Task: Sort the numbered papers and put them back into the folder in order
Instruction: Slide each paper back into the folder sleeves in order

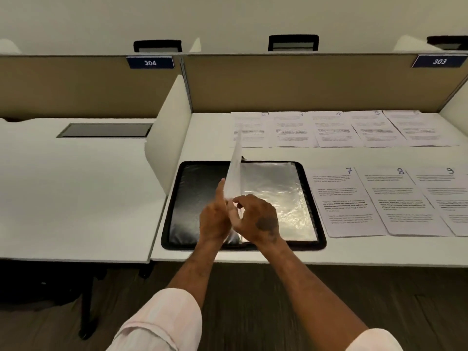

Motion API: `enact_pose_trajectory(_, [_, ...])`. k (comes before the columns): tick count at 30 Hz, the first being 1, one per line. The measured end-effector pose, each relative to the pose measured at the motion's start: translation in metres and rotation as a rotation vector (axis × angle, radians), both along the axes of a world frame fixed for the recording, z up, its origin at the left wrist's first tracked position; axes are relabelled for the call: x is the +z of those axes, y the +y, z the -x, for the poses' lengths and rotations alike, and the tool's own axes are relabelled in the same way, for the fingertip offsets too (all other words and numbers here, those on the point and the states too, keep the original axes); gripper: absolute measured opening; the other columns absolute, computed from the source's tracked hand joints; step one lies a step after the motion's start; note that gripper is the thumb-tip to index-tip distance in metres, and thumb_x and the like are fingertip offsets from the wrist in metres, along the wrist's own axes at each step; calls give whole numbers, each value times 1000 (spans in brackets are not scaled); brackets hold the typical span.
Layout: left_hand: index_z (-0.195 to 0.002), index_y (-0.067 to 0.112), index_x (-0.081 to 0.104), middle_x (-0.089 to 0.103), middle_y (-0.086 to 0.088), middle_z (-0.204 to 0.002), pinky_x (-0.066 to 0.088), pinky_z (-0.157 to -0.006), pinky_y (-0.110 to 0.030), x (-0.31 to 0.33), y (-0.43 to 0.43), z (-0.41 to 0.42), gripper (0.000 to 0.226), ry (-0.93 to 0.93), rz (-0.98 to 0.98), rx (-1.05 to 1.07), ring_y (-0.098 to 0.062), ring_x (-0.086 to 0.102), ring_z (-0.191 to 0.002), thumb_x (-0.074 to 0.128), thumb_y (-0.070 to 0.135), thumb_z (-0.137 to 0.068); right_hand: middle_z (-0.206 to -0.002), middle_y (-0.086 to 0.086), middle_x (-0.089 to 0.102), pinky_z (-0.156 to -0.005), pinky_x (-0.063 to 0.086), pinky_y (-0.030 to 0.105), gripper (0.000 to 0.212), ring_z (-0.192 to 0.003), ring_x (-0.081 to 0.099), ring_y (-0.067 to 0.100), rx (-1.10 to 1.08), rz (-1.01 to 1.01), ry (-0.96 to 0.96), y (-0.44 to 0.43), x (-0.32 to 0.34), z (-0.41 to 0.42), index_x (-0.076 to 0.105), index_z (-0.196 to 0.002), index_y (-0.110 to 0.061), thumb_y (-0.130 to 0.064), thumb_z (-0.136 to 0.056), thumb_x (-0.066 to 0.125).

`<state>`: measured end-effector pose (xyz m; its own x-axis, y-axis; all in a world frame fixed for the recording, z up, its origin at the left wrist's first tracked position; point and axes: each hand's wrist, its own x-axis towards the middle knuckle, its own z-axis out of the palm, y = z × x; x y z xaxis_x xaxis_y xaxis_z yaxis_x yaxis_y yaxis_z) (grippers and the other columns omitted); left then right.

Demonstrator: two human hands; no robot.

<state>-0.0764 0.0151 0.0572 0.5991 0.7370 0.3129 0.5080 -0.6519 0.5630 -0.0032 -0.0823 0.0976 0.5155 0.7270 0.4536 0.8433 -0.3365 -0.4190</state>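
Observation:
A black zip folder point(177, 198) lies open near the desk's front edge, with shiny plastic sleeves point(276, 196) on its right half. One sleeve page point(235, 171) stands upright, edge-on, over the spine. My left hand point(215, 216) rests against its left face with fingers straight. My right hand point(255, 219) pinches the page's lower edge. Numbered papers lie in two rows: sheets 2 point(249, 130), 3 point(291, 130), 4 point(334, 130), 5 point(374, 129) and one more at the back; 7 point(347, 201), 8 point(402, 201) and 9 point(450, 198) to the folder's right.
A white divider panel point(169, 127) separates this desk from the left desk point(76, 186), which has a cable hatch point(105, 130). A tan back partition point(304, 82) carries labels 304 and 303. Dark floor shows below the front edge.

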Motion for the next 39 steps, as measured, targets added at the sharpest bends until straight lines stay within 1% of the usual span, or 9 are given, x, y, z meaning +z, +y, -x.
enact_pose_trajectory(5, [-150, 22, 35, 67, -4, -83, 55, -66, -31, -3, 38, 64, 59, 20, 40, 88, -16, 61, -68, 58, 15, -96, -116, 8, 67, -82, 53, 34, 33, -99, 67, 25, -8, 206, 78, 21, -42, 10, 64, -120, -16, -30, -91, 56])
enact_pose_trajectory(8, [-135, 17, 58, 68, -9, -119, 50, -88, -33, -15, 57, 95, 39, 260, 81, 97, -26, 65, -102, 52, 8, -97, -155, 11, 30, -112, 32, 42, 61, -141, 32, 28, -4, 591, 158, 15, -71, 5, 29, -151, -20, -47, -98, 43])
enact_pose_trajectory(11, [-124, 17, 64, 65, -7, -124, 48, -87, -31, -34, 71, 114, 35, 453, 122, 97, -26, 63, -107, 48, 7, -95, -162, 12, 2, -116, 18, 50, 77, -149, 6, 31, 4, 805, 167, 6, -94, 2, 8, -155, -23, -61, -95, 38])
enact_pose_trajectory(16, [-110, 13, 66, 68, -6, -108, 47, -77, -30, -52, 80, 127, 28, 569, 181, 115, -24, 64, -95, 45, 5, -94, -161, 12, -11, -116, 9, 57, 82, -148, -6, 34, -9, 979, 253, -9, -117, 1, 5, -155, -26, -68, -92, 36])
enact_pose_trajectory(22, [-106, 10, 62, 63, -6, -105, 47, -72, -33, -60, 93, 133, 17, 617, 69, 59, -26, 63, -91, 54, 13, -91, -162, 9, 9, -115, 13, 58, 76, -147, 13, 32, -49, 969, 195, -4, -113, -5, 22, -152, -24, -70, -91, 32])
enact_pose_trajectory(26, [-101, 8, 69, 66, -10, -102, 52, -68, -38, -59, 109, 119, 25, 577, -143, -73, -31, 66, -87, 72, 10, -76, -162, 10, 5, -116, 11, 56, 77, -149, 6, 31, -76, 860, 191, 10, -96, -19, 22, -152, -25, -71, -91, 28])
enact_pose_trajectory(31, [-122, 6, 66, 64, -17, -125, 57, -81, -46, -43, 126, 72, 65, 588, -245, -174, -35, 65, -108, 88, 28, -65, -162, 13, -1, -116, 12, 55, 135, -149, 3, 32, -127, 787, 150, 29, -75, -51, 15, -154, -26, -86, -45, -36])
enact_pose_trajectory(35, [-137, 7, 54, 52, -19, -141, 48, -96, -54, -26, 142, 20, 83, 581, -280, -174, -37, 54, -127, 85, 39, -68, -144, 24, 44, -91, 43, 64, 97, -128, 48, 43, -169, 737, 119, 50, -66, -97, 57, -134, -18, -78, -86, -2])
enact_pose_trajectory(39, [-146, 9, 44, 43, -18, -149, 42, -103, -57, -17, 164, -38, 88, 537, -313, -159, -35, 44, -136, 78, 47, -75, -155, 21, 27, -106, 30, 62, 96, -142, 29, 41, -196, 689, 79, 77, -60, -153, 40, -146, -21, -79, -83, -1])
